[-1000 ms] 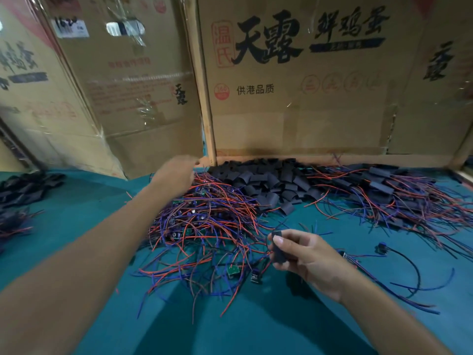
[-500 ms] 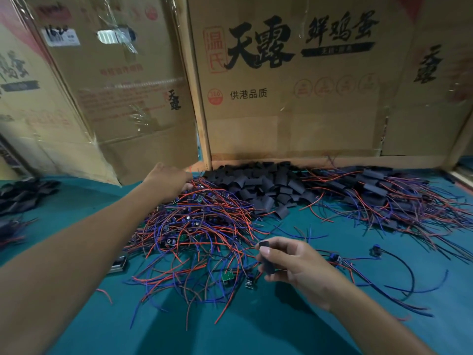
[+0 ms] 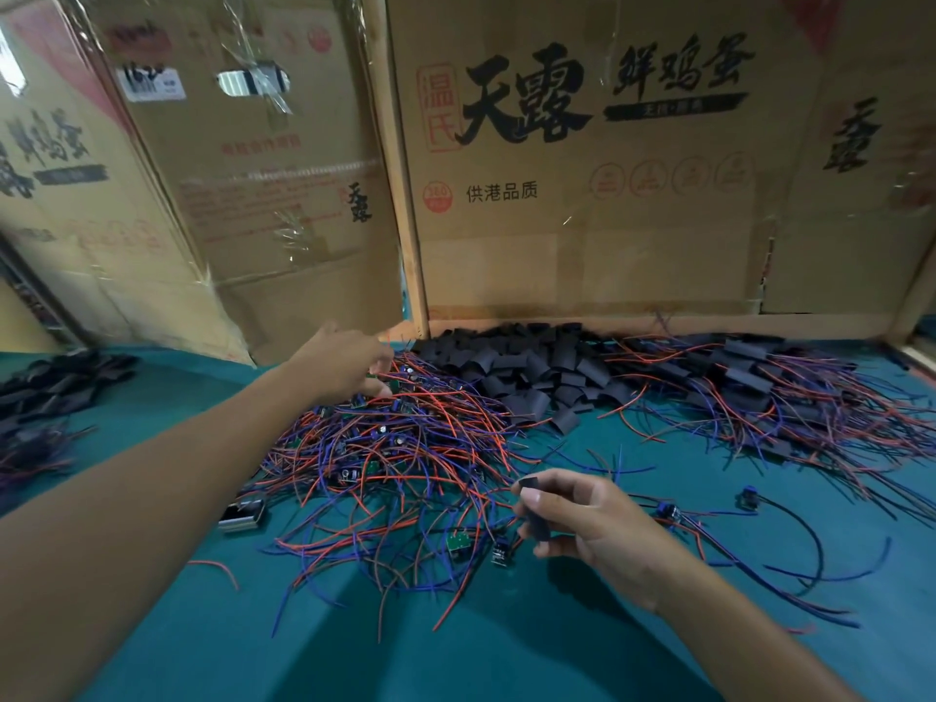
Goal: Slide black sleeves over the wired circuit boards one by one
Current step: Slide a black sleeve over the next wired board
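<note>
A tangled heap of small circuit boards with red and blue wires (image 3: pixel 405 448) lies on the teal table. My left hand (image 3: pixel 344 364) reaches to the far edge of that heap, its fingers down among the wires; whether it holds a board is hidden. My right hand (image 3: pixel 582 514) hovers near the front of the heap and pinches one black sleeve (image 3: pixel 532 509) between thumb and fingers. A pile of loose black sleeves (image 3: pixel 532 367) sits behind the heap. To the right lies a pile of sleeved boards with wires (image 3: pixel 759 392).
Cardboard boxes (image 3: pixel 582 169) stand as a wall along the back. More black sleeves and wires (image 3: pixel 45 387) lie at the far left. A small metal part (image 3: pixel 243 514) rests left of the heap. Loose wired pieces (image 3: pixel 749 504) lie at the right on the teal table (image 3: pixel 456 640).
My left hand has dipped from above the heap's far edge down into the wires. My right hand keeps the black sleeve and has barely moved.
</note>
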Action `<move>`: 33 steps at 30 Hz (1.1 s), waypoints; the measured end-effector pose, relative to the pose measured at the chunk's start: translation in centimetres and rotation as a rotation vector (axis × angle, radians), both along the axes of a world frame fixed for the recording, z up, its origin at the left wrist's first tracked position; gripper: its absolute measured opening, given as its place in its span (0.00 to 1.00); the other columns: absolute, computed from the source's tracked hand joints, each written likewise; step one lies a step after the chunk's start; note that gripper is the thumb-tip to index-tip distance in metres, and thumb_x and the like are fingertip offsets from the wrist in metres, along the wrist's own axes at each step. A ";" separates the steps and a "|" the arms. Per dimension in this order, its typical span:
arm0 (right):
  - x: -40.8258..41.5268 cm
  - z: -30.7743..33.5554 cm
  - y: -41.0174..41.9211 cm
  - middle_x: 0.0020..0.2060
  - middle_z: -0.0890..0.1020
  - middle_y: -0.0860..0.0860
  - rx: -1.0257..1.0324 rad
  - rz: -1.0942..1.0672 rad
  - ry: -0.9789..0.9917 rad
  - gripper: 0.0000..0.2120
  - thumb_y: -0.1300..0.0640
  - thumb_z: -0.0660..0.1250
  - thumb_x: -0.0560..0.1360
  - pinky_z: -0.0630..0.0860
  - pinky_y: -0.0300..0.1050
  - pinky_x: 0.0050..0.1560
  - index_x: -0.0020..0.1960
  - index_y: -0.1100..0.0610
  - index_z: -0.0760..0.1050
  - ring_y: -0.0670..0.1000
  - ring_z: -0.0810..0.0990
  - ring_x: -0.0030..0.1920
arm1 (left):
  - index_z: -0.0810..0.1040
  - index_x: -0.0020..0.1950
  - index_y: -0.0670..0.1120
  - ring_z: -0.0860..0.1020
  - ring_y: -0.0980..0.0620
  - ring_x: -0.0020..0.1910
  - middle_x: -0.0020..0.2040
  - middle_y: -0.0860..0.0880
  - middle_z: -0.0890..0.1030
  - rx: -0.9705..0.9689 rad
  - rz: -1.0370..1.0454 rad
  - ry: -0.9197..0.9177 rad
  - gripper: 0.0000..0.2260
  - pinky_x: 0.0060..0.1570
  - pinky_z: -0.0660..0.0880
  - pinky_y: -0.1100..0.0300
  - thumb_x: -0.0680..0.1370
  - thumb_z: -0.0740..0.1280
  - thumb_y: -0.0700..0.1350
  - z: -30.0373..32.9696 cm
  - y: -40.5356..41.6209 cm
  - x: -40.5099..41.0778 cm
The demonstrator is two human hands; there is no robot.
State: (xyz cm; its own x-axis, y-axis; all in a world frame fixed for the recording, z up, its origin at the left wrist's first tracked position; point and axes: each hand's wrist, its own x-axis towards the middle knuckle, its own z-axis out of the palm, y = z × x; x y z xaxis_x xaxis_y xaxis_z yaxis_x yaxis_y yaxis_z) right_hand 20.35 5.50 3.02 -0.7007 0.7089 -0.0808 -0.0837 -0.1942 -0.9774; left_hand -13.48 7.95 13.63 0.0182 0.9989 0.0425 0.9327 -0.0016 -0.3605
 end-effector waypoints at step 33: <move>3.8 0.9 3.9 0.37 0.83 0.56 0.271 -0.316 -0.213 0.07 0.49 0.72 0.73 0.69 0.36 0.28 0.49 0.50 0.79 0.50 0.75 0.29 | 0.76 0.64 0.36 0.71 0.56 0.31 0.40 0.48 0.78 0.299 0.090 -2.432 0.19 0.32 0.73 0.67 0.75 0.67 0.43 -8.6 -7.5 13.6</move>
State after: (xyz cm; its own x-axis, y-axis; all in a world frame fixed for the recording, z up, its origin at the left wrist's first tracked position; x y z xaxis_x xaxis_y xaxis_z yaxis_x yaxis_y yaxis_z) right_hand 24.20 9.40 3.93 -0.4345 0.9005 0.0179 0.1105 0.0731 -0.9912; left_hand 0.13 0.46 5.04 -0.2772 0.9608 -0.0078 -0.4695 -0.1284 0.8735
